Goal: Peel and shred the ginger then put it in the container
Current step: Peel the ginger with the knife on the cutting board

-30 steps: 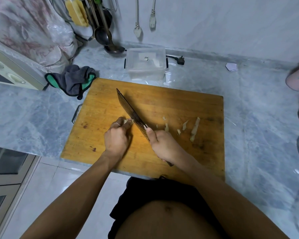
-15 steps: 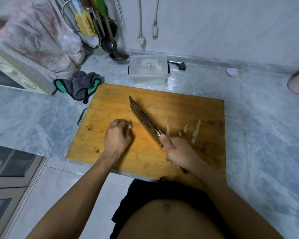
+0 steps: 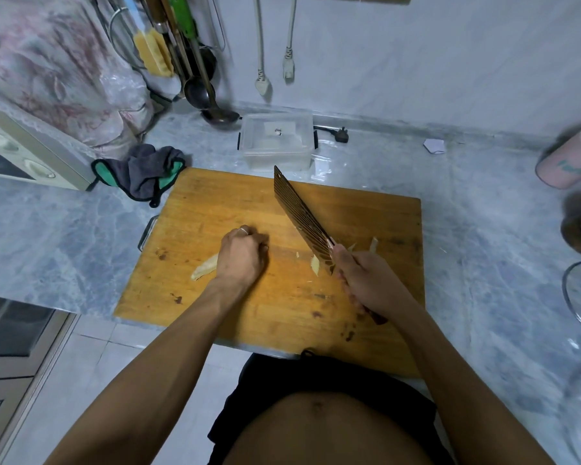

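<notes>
Ginger (image 3: 204, 270), pale peeled strip, on cutting board (image 3: 282, 297), left of centre.
Strip is laid long-axis from 8 to 2 o'clock, its 2 o'clock end hidden under the left hand (image 3: 242, 256), whose fingers are curled; contact cannot be told. Cleaver (image 3: 302, 219) is gripped by the right hand (image 3: 366, 280) at 3 o'clock, well apart. Small offcuts (image 3: 315, 264) are seen beside the blade. Container (image 3: 277, 142) is placed at 12 o'clock.
</notes>
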Available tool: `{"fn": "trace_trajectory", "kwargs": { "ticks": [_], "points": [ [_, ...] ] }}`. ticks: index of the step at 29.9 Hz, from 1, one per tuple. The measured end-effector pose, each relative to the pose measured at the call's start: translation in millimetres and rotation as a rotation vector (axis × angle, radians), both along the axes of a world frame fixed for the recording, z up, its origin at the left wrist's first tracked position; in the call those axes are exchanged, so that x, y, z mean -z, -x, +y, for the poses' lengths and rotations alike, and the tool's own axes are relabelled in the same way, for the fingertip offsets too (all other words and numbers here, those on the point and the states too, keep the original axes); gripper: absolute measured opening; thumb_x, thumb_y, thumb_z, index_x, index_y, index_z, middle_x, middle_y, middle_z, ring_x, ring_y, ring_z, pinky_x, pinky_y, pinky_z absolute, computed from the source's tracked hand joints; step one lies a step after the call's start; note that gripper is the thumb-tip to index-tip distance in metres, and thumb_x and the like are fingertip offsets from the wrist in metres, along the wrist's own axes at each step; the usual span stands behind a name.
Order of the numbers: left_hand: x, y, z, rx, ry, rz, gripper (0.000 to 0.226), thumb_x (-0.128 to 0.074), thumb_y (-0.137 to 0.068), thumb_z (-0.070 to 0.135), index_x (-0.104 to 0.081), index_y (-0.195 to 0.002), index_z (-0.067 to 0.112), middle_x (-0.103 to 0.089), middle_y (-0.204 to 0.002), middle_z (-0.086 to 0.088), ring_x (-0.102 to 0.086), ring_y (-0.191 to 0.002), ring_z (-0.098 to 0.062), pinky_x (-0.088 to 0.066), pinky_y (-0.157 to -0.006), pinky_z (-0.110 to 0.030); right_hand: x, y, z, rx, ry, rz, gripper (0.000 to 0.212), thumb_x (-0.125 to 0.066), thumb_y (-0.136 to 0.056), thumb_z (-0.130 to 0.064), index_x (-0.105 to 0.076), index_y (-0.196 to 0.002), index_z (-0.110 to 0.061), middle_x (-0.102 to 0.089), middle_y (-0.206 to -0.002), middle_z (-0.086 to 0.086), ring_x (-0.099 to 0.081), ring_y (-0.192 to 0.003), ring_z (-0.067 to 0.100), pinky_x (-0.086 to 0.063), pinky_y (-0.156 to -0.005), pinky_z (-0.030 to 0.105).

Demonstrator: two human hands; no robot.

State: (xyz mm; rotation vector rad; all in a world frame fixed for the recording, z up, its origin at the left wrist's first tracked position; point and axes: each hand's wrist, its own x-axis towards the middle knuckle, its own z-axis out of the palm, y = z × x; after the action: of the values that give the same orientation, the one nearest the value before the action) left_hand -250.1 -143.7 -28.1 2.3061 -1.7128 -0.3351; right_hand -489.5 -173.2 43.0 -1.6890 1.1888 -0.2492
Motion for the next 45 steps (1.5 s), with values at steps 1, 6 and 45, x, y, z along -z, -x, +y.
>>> {"fn": "trace_trajectory", "kwargs": {
  "ticks": [1, 6, 45],
  "points": [
    [-2.8, 1.4, -3.6, -0.006, -0.030, -0.018, 0.022, -0.055, -0.092, 0.017, -0.074, -0.104, 0.013, -0.065, -0.103, -0.013, -0.060, -0.096, -0.036, -0.046, -0.085, -0.035, -0.7, 2.0, -1.2, 0.008, 0.009, 0.010, 0.062, -0.029, -0.105, -0.050, -0.058, -0.073, -0.005, -0.050, -0.057, 0.009, -0.046, -0.042, 0.016, -0.040, -0.043, 0.020],
    [-12.6, 21.8, -12.1, -0.078, 0.001, 0.241, 0.021, -0.058, -0.093, 0.009, -0.076, -0.102, 0.014, -0.074, -0.106, -0.005, -0.067, -0.098, -0.025, -0.050, -0.085, -0.025, -7.4, 15.5, -9.1, 0.056, 0.069, 0.081, 0.062, -0.027, -0.102, -0.055, -0.058, -0.072, -0.009, -0.052, -0.057, 0.004, -0.049, -0.045, 0.013, -0.043, -0.049, 0.022],
    [20.5, -44.0, 69.3, 0.101, 0.118, 0.051, 0.028, -0.067, -0.090, 0.018, -0.072, -0.117, 0.023, -0.064, -0.123, -0.005, -0.060, -0.107, -0.028, -0.055, -0.086, -0.037, 6.1, -42.2, 6.4, -0.124, -0.099, 0.102, 0.065, -0.029, -0.102, -0.059, -0.059, -0.079, -0.006, -0.057, -0.059, 0.005, -0.054, -0.041, 0.013, -0.046, -0.048, 0.027]
  ]
}}
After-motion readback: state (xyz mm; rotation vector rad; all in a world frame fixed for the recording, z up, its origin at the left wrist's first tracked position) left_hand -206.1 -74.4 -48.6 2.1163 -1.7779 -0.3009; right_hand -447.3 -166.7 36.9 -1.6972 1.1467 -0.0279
